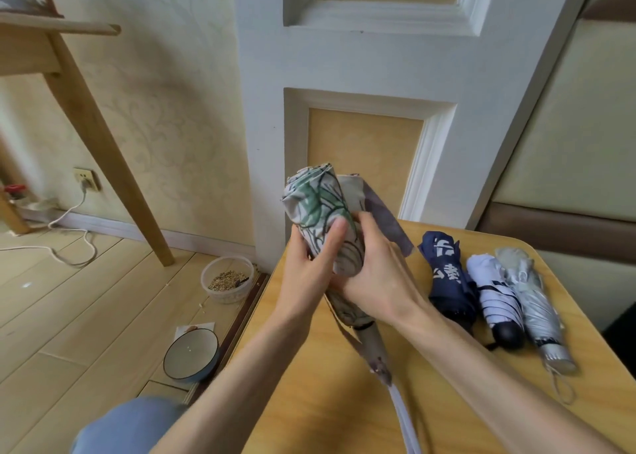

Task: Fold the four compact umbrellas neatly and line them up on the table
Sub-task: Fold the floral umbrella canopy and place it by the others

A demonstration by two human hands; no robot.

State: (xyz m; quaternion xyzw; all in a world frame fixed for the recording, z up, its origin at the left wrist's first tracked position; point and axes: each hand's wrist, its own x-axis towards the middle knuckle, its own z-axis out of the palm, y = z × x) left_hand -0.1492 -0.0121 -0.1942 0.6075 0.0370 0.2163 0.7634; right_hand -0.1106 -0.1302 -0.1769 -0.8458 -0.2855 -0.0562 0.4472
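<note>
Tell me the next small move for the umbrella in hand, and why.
Probably wrap the loose strap round the leaf-print umbrella and fasten it. The left hand and right hand both grip the rolled canopy, but the strap sticks out unfastened.

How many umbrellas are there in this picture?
4. The left hand and right hand grip a leaf-printed umbrella over the table; a navy umbrella, white umbrella and silver umbrella lie side by side at its right. None looks hidden.
</note>
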